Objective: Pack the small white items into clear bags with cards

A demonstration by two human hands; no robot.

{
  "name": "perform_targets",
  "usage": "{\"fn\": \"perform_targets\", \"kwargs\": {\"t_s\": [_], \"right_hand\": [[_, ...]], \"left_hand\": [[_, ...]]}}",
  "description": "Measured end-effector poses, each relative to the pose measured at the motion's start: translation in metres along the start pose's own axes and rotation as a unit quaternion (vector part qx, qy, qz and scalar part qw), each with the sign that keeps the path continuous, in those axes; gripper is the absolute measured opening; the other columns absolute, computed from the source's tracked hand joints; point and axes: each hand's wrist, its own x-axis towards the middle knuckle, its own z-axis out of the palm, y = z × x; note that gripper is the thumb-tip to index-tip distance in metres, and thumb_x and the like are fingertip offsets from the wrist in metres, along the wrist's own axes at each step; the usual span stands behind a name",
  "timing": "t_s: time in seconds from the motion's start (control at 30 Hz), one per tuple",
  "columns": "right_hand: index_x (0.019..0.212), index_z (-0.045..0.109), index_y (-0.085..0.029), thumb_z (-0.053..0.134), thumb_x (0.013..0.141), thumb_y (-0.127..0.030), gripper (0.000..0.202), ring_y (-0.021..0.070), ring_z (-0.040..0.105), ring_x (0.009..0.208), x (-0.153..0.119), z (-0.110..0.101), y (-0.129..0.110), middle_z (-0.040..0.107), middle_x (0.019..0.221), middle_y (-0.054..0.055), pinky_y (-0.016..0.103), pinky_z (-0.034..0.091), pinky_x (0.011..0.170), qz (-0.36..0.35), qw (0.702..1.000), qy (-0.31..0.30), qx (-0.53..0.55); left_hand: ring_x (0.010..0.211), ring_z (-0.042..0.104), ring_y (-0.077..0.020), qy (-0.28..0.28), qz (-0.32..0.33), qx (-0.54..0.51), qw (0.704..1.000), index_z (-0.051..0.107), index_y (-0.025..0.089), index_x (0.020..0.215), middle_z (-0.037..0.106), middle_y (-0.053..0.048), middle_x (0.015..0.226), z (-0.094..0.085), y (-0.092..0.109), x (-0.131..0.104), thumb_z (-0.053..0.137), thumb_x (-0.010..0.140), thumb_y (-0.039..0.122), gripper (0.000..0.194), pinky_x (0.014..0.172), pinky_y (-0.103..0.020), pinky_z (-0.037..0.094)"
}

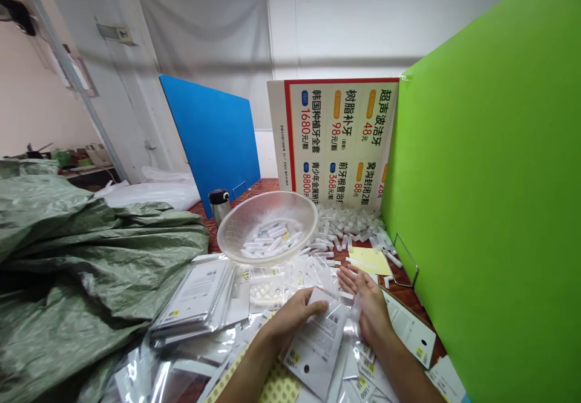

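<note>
My left hand (293, 317) is closed on a white printed card (318, 345), thumb on its face. The card has small text, a yellow mark and a dark hang hole at its lower end. Just to the right, my right hand (371, 307) is turned palm inward with its fingers stretched out. Clear plastic (353, 317) shows between the card and that palm; whether the hand grips it is unclear. Beneath both hands lie more printed cards and clear plastic packets.
A translucent bowl (227, 233) holds small white packets. Small clear tubes (349, 224) are heaped behind it, near a yellow paper (370, 260). Stacked packaged cards (195, 291) and a green tarp (91, 270) are left. Green (490, 179) and blue (213, 131) panels stand at the sides.
</note>
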Motion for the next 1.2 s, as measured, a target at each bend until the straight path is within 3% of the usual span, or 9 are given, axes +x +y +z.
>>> {"fn": "perform_targets", "kwargs": {"t_s": [0.13,0.27,0.43,0.6,0.83,0.93,1.1,1.2], "right_hand": [[0.101,0.063,-0.024,0.068,0.087,-0.05,0.03,0.028,0.072,0.109,0.008,-0.009,-0.011,0.077,0.108,0.011,0.051,0.051,0.109,-0.034,0.997,0.06,0.019],[0.104,0.06,-0.023,0.07,0.085,-0.054,0.037,0.0279,0.072,0.108,0.004,-0.002,-0.016,0.077,0.106,0.011,0.05,0.051,0.109,-0.078,0.995,0.047,0.027],[0.101,0.06,-0.022,0.071,0.081,-0.062,0.046,0.0293,0.073,0.105,-0.007,0.01,-0.005,0.077,0.104,0.011,0.051,0.055,0.102,-0.071,0.997,0.029,-0.006],[0.099,0.059,-0.023,0.07,0.081,-0.063,0.045,0.0274,0.074,0.1,-0.011,0.008,0.0,0.077,0.1,0.009,0.049,0.057,0.098,-0.084,0.995,0.037,-0.039],[0.098,0.06,-0.023,0.066,0.083,-0.063,0.043,0.0279,0.074,0.096,-0.011,0.005,0.002,0.077,0.098,0.01,0.046,0.059,0.09,-0.071,0.991,0.064,-0.095],[0.098,0.065,-0.022,0.065,0.08,-0.069,0.05,0.0305,0.073,0.097,-0.015,0.009,-0.001,0.076,0.102,0.011,0.045,0.059,0.084,-0.041,0.988,0.038,-0.145],[0.111,0.073,-0.023,0.059,0.081,-0.077,0.063,0.0339,0.064,0.117,-0.021,0.012,-0.012,0.072,0.123,0.011,0.043,0.053,0.096,-0.022,0.968,-0.092,-0.232],[0.119,0.071,-0.023,0.055,0.084,-0.076,0.066,0.0335,0.062,0.12,-0.021,0.011,-0.017,0.069,0.129,0.01,0.045,0.049,0.101,-0.021,0.963,-0.119,-0.241]], "left_hand": [[0.085,0.06,-0.0193,-0.024,-0.034,0.022,0.999,0.069,0.013,0.095,0.068,-0.006,0.09,-0.001,0.002,-0.002,0.083,0.068,0.055,0.052,0.081,-0.029,0.044],[0.082,0.061,-0.0191,-0.053,-0.053,0.034,0.997,0.07,0.011,0.095,0.069,-0.006,0.089,-0.003,0.0,-0.003,0.083,0.069,0.055,0.052,0.079,-0.029,0.046],[0.084,0.062,-0.0194,-0.064,-0.045,0.05,0.996,0.071,0.012,0.1,0.07,-0.007,0.095,-0.004,-0.003,-0.003,0.081,0.071,0.058,0.055,0.081,-0.03,0.047],[0.089,0.061,-0.0205,-0.066,-0.024,0.066,0.995,0.074,0.014,0.1,0.07,-0.006,0.096,-0.003,-0.004,-0.004,0.082,0.067,0.061,0.059,0.087,-0.03,0.045],[0.081,0.059,-0.0185,-0.048,-0.041,0.032,0.998,0.072,0.013,0.099,0.068,-0.006,0.092,0.0,-0.012,0.0,0.083,0.066,0.061,0.059,0.082,-0.03,0.045],[0.08,0.059,-0.0183,-0.025,-0.019,-0.002,1.0,0.071,0.012,0.099,0.068,-0.006,0.09,0.001,-0.015,0.004,0.082,0.068,0.058,0.056,0.08,-0.03,0.045],[0.075,0.059,-0.0177,0.019,0.007,-0.018,1.0,0.068,0.011,0.095,0.066,-0.006,0.084,0.001,-0.015,0.006,0.081,0.07,0.055,0.053,0.074,-0.029,0.043],[0.075,0.06,-0.018,0.03,0.008,-0.022,0.999,0.068,0.011,0.095,0.067,-0.006,0.083,0.003,-0.012,0.004,0.08,0.072,0.056,0.052,0.074,-0.029,0.044]]}}
